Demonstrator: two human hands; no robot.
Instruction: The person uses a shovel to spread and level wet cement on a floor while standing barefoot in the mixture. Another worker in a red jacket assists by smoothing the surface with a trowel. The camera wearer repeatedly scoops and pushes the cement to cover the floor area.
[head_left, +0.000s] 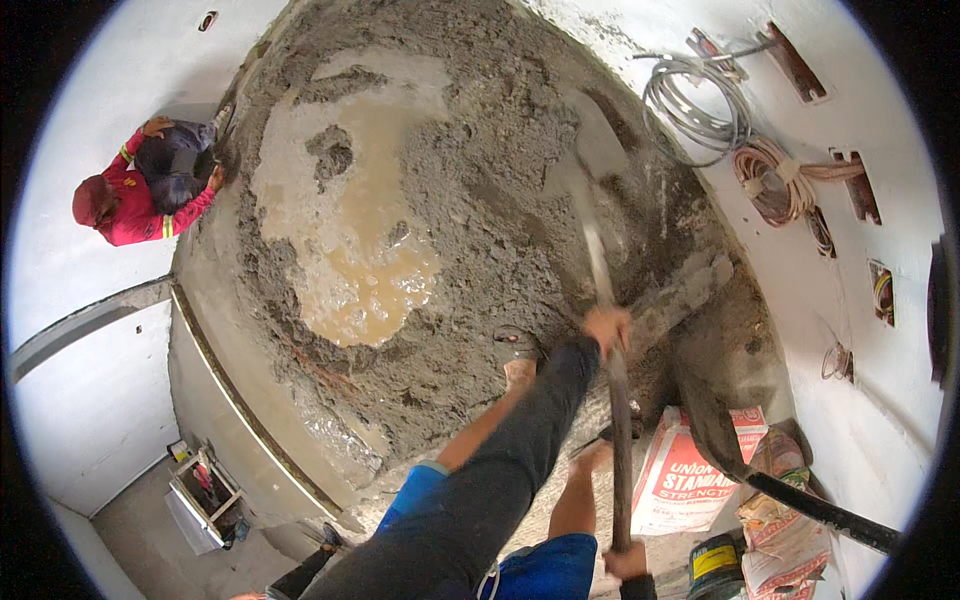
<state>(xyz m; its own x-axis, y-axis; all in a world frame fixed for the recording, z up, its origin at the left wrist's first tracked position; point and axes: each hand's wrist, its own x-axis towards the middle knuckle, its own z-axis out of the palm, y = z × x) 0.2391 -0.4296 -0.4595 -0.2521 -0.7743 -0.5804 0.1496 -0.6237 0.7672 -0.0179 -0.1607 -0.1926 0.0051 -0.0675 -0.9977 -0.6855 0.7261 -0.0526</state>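
Observation:
My left hand (608,330) is wrapped around the middle of a long shovel shaft (620,430), its arm in a dark sleeve stretched forward. Closer to my body, my right hand (627,562) grips the rear end of the same shaft. The shovel's blade, smeared by motion, lies at the far end against a broad heap of wet grey mortar (500,220). Cloudy brown water (375,270) pools in a hollow of the heap. My sandalled foot (520,372) stands at the near edge of the mix.
A second shovel (715,430) lies to the right beside a red-and-white cement bag (690,480). Nearby are a dark bucket (715,568) and crumpled bags (785,550). Coiled cables (698,112) hang from the right wall. A co-worker in red (140,200) crouches at the far left.

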